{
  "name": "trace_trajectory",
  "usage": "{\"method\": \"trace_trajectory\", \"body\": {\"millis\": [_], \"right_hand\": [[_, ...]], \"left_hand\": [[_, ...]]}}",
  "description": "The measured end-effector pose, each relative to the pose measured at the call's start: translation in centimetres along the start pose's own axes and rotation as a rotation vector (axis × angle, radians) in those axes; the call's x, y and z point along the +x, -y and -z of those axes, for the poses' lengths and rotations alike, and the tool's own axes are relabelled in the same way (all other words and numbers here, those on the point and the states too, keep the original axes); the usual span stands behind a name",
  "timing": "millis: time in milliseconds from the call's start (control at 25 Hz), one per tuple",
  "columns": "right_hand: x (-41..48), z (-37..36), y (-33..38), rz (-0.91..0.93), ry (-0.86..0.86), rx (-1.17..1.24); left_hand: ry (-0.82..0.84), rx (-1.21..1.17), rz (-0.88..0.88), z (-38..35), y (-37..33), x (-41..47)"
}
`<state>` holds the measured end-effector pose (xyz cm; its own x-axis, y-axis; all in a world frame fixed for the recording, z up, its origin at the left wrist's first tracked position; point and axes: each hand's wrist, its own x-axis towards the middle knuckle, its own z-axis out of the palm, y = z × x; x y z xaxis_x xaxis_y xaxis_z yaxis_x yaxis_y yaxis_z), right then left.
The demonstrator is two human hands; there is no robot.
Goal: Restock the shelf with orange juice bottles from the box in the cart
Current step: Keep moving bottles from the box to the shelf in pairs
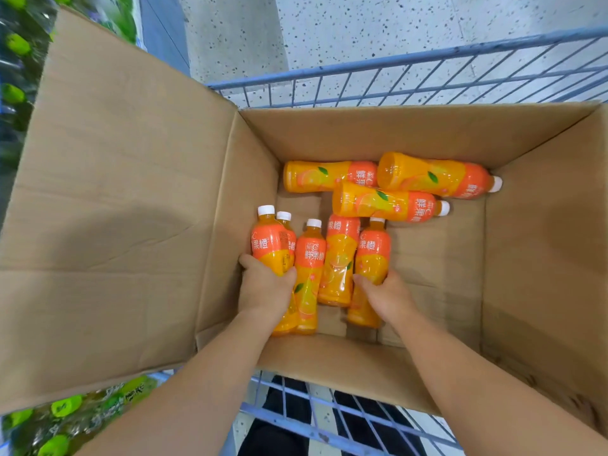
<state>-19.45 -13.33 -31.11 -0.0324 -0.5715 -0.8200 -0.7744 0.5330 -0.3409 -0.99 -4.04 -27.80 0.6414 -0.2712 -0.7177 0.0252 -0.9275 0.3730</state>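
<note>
Head view: an open cardboard box (539,225) is seen from above, sitting in a blue wire cart (394,70). Eight orange juice bottles lie on its floor: three on their sides at the far end, five in a near row with caps pointing away. The left hand (266,284) is curled round the lower body of the leftmost bottle (267,245); whether its neighbour (287,233), pressed just beside it, is also held cannot be told. The right hand (385,294) is wrapped round the lower half of the rightmost near bottle (373,255), thumb on the left side, fingers on the right.

The step in hand is judged to be lifting one bottle per hand. A firm grasp is best kept low on the waist, where the plastic narrows, since glossy film may slip. Each bottle should be raised straight up and clear of the box walls before being turned upright, so that the loose middle bottles (324,261) are not dragged along. The tall left flap (115,192) should be cleared on the way to the shelf, which is not identifiable here; only blurred green-capped bottles (16,44) are seen at far left.
</note>
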Motion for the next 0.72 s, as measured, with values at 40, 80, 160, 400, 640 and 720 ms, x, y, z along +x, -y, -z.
{"method": "trace_trajectory", "body": {"millis": [40,80,160,400,640,720], "right_hand": [[0.4,-0.1,0.1,-0.023,-0.014,0.006],[0.8,0.0,0.2,-0.044,-0.014,0.013],[1.0,0.7,0.5,-0.077,0.038,0.022],[-4.2,3.8,1.0,-0.022,0.160,0.029],[-12.7,7.1,3.5,0.130,0.154,0.052],[-15.8,8.4,5.0,0.178,0.147,0.046]], "left_hand": [[-0.010,-0.011,0.000,-0.1,0.1,0.2],[-0.008,-0.019,-0.005,0.0,0.1,0.3],[0.036,-0.006,-0.008,0.3,0.2,0.2],[0.132,0.029,-0.091,3.4,-1.3,-3.5],[0.126,-0.101,-0.183,8.5,-4.2,-10.1],[0.107,-0.140,-0.218,10.7,-5.1,-12.8]]}}
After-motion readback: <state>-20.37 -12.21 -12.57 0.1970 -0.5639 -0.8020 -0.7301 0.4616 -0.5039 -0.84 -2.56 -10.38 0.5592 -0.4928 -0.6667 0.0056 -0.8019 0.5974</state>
